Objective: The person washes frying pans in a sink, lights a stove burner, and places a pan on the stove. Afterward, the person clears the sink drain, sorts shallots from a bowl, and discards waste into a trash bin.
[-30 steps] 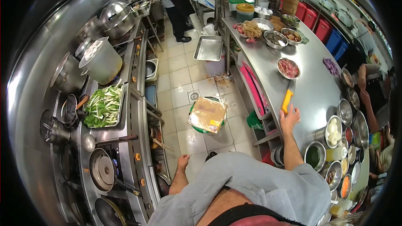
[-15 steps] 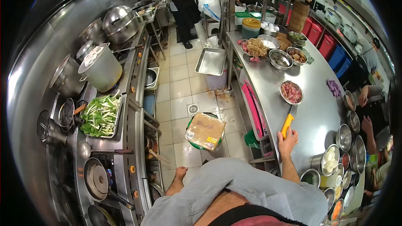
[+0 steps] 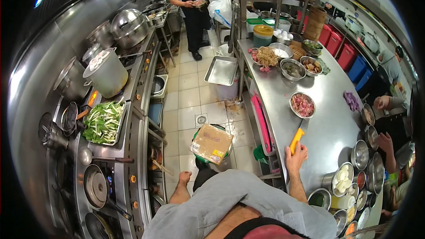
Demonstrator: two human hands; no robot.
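My right hand [image 3: 296, 156] is closed around the yellow handle of a knife [image 3: 295, 141] over the steel table. The knife's blade points away from me, toward a steel bowl of sliced reddish onions or shallots [image 3: 303, 105], and its tip lies close to the bowl's near rim. Low at my side, above the tiled floor, my left hand [image 3: 184, 178] is curled closed with nothing visible in it. A cardboard box [image 3: 212, 143] sits on a round green-rimmed container on the floor ahead of me.
Stoves with a tray of cut greens [image 3: 105, 123], a tall pot [image 3: 106, 73] and a wok [image 3: 95, 186] line my left. Bowls of peeled eggs [image 3: 341, 180] and other ingredients crowd the table's right edge. A co-worker [image 3: 191, 13] stands in the aisle; others work across the table.
My view has shifted slightly, so the bowl, knife and box sit lower and further left. The co-worker in the aisle has stepped nearer. My right hand stays on the knife.
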